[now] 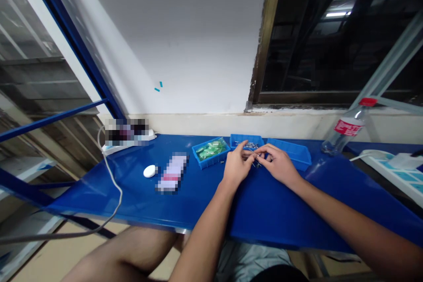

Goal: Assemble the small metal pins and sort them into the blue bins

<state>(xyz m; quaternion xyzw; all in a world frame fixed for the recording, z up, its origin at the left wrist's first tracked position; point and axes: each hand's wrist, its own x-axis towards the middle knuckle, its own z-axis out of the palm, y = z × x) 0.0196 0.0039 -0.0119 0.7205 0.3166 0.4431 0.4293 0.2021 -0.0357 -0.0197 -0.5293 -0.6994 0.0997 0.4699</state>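
My left hand and my right hand meet over the blue table, fingertips pinched together around a thin metal piece. Just behind them, a blue tray holds small shiny metal parts. A second blue tray on the left holds green packets. The third blue tray, partly behind my right hand, shows no contents that I can make out. Some small dark pieces lie on the table by my fingers.
On the blue table are a round white case and a blurred-out flat object at left. A plastic bottle with a red cap stands right. A grey cable crosses the left edge; a power strip lies behind.
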